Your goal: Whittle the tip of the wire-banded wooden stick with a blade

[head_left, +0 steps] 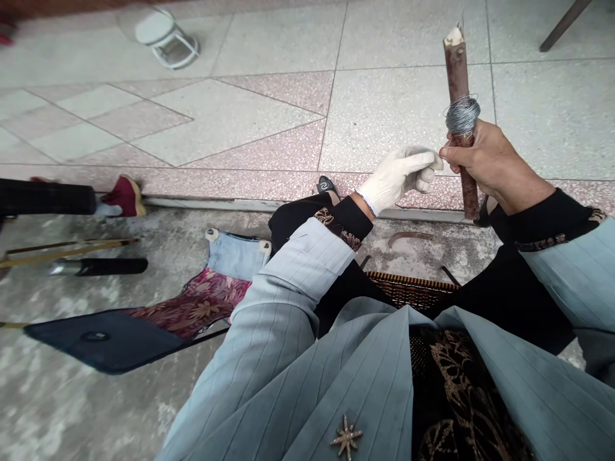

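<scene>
Right hand (487, 157) on stick (471, 192), wire coil (462, 116) just above grip; gloved left hand (403, 176) alongside.

Right hand is bare, fingers curled around the stick below the coil, thumb tip pressed toward the index finger near the glove. Stick is near upright in view, slight tilt, splintered pale end at top, lower end over the floor edge by the right knee. Coil wraps the stick, loose strands poking out. Left hand: fingers bent, thumb and index tips together at the right thumb; too fine to tell if a strand is pinched there. Woven seat (413, 289) between the black-trousered legs. Curved brown piece (410, 237) on concrete (173, 397) beyond it. Folding chair (115, 336) to the left, white stool (166, 38) on tiled floor (398, 96) further off.
</scene>
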A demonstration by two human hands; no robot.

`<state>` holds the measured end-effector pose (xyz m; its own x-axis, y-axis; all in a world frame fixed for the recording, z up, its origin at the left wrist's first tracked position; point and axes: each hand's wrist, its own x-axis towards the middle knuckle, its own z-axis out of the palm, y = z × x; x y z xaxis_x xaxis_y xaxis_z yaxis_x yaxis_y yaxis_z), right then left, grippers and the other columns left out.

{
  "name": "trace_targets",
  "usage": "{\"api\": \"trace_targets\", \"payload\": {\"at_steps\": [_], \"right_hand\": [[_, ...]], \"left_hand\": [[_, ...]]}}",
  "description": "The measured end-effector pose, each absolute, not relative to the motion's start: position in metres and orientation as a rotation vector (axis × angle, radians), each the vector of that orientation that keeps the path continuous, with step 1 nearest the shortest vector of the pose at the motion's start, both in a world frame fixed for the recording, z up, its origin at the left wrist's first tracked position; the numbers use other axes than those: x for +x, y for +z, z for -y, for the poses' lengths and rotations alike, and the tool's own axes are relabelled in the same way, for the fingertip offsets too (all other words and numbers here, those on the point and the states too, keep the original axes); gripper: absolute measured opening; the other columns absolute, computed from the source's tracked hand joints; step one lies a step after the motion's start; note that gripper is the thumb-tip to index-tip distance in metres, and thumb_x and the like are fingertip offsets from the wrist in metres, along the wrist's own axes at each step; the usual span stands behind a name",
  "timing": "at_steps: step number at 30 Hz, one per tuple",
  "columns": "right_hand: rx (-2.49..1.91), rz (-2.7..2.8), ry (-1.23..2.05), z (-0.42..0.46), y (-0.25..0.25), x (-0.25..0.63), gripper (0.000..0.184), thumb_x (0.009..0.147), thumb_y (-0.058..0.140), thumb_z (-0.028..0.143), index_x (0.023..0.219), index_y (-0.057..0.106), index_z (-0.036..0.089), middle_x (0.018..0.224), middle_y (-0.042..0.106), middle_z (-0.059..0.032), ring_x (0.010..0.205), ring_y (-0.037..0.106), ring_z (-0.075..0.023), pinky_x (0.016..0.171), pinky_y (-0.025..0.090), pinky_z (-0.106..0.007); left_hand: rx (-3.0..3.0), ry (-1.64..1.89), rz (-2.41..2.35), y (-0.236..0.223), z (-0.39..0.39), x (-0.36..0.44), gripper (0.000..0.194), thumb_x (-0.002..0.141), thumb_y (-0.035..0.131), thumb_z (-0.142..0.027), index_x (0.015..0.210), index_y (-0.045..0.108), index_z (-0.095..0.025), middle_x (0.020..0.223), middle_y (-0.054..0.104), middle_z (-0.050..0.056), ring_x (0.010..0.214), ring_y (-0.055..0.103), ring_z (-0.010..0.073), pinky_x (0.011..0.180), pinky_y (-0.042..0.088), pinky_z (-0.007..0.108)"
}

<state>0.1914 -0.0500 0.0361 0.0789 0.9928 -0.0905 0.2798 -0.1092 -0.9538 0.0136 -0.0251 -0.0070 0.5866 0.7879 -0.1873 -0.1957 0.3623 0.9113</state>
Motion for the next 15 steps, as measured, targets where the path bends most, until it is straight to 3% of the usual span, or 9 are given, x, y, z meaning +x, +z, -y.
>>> {"api": "trace_targets", "payload": {"at_steps": [6,12,15], "right_hand": [[-1.505,1.388,1.146,0.053,0.045,0.193,0.038,0.088,0.089,0.004,0.084,0.059,0.026,0.074,0.055,0.0006,0.072,0.043,-0.0169,0.066,0.039,-0.037],[-1.457,1.376,1.191,0.054,0.05,0.196,0.041,0.079,0.092,0.001,0.086,0.061,0.027,0.072,0.056,0.0,0.071,0.044,-0.018,0.063,0.041,-0.036],[-1.476,1.382,1.144,0.053,0.049,0.196,0.037,0.082,0.089,0.003,0.085,0.061,0.027,0.07,0.055,0.0003,0.069,0.043,-0.0177,0.062,0.04,-0.036]], "left_hand": [[0.923,0.655,-0.623,-0.012,0.022,0.012,0.017,0.1,0.072,-0.017,0.085,0.065,-0.018,0.081,0.067,-0.002,0.06,0.059,0.0053,0.065,0.058,0.026],[1.031,0.628,-0.633,-0.013,0.019,0.012,0.026,0.089,0.091,-0.028,0.085,0.067,-0.017,0.081,0.069,-0.001,0.064,0.064,0.0064,0.068,0.058,0.026],[1.091,0.635,-0.626,-0.012,0.017,0.011,0.021,0.089,0.088,-0.027,0.085,0.071,-0.015,0.082,0.072,0.0,0.063,0.062,0.005,0.063,0.052,0.023]]}}
